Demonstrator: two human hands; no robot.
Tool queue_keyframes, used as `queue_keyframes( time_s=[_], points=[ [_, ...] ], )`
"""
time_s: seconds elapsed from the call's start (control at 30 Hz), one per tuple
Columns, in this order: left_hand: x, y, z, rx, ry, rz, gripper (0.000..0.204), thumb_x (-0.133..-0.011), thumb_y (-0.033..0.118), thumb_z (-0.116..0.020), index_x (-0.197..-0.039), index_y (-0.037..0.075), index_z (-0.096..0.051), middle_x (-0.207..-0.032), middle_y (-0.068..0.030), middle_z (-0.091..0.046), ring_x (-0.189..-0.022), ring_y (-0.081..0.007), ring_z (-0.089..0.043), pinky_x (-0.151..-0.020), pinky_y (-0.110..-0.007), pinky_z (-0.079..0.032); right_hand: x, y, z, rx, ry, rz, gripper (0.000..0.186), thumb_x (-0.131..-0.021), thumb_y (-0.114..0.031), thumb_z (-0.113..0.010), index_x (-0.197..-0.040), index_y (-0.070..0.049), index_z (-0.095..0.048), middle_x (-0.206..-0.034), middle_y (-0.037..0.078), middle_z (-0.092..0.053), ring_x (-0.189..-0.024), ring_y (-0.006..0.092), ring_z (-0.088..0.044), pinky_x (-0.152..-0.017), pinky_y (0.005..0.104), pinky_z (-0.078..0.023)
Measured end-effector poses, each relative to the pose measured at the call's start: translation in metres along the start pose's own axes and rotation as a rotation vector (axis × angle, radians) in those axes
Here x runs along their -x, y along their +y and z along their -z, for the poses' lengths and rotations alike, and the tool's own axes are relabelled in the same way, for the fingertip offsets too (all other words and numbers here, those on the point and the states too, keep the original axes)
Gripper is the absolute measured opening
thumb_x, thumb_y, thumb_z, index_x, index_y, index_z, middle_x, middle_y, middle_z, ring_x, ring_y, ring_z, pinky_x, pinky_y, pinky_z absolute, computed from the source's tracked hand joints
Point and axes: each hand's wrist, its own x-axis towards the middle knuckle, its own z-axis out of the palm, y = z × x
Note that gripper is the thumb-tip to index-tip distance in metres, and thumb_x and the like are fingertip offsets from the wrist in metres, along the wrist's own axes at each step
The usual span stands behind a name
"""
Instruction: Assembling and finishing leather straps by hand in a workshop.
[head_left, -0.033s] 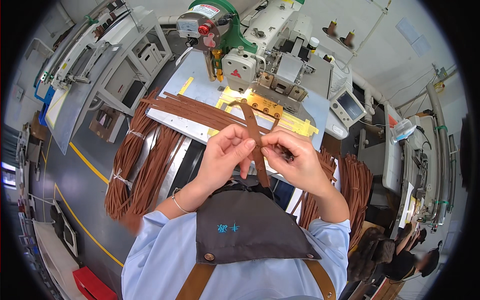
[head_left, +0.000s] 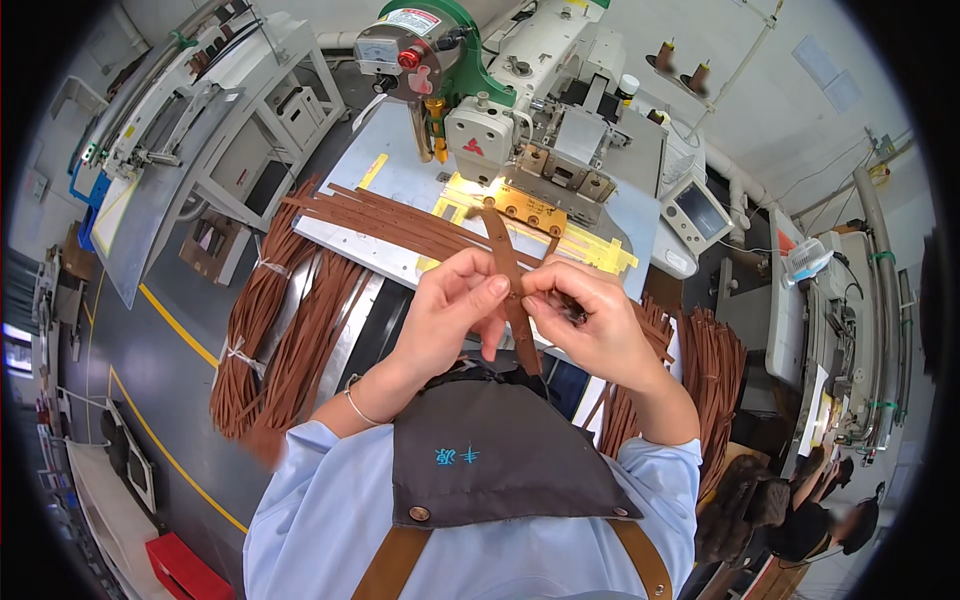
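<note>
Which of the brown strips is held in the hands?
The strip between left hand and right hand, its far end toward the sewing machine; other strips lie across the table or in bundles.

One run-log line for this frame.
left hand: holds strap | right hand: pinches strap | loose strips: on table | machine: beyond hands

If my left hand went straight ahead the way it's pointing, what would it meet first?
The brown strap, right up against your left hand. Beyond the strap, your right hand looks next in line, though depth is hard to judge from this single view.
</note>
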Motion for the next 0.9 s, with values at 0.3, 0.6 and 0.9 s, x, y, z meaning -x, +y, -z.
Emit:
queue_keyframes(
  time_s=[0.3, 0.6, 0.9],
  points=[
    [0.003, -0.004, 0.01, 0.21, 0.029, 0.08, 0.01, -0.091, 0.01, -0.049, -0.087, 0.002, -0.051, -0.084, -0.0118, -0.062, -0.06, -0.0188, -0.064, -0.048, -0.026, -0.054, 0.005, -0.011, -0.011, 0.235, 0.143, -0.143, 0.021, -0.078, -0.01, -0.066, -0.091, 0.0, -0.052, -0.07, 0.012, -0.056, -0.06, 0.0209, -0.056, -0.052, 0.0302, -0.044],
    [0.012, -0.004, 0.008, 0.312, 0.095, 0.027, 0.013, -0.091, 0.012, -0.053, -0.082, 0.002, -0.052, -0.08, -0.0067, -0.059, -0.081, -0.0171, -0.062, -0.062, -0.028, -0.056, 0.017, -0.01, -0.033, 0.335, 0.309, 0.181, 0.028, -0.072, 0.0, -0.069, -0.093, 0.003, -0.05, -0.085, 0.015, -0.054, -0.072, 0.0265, -0.057, -0.052, 0.0315, -0.047],
    [0.014, -0.012, 0.004, 0.444, 0.078, -0.02, 0.011, -0.09, 0.01, -0.055, -0.086, 0.0, -0.056, -0.083, -0.0047, -0.058, -0.075, -0.0107, -0.051, -0.071, -0.024, -0.042, 0.011, -0.003, -0.041, 0.451, 0.395, 0.276, 0.024, -0.068, 0.0, -0.071, -0.084, 0.003, -0.053, -0.079, 0.014, -0.054, -0.067, 0.0276, -0.057, -0.05, 0.0331, -0.046]
  ],
)
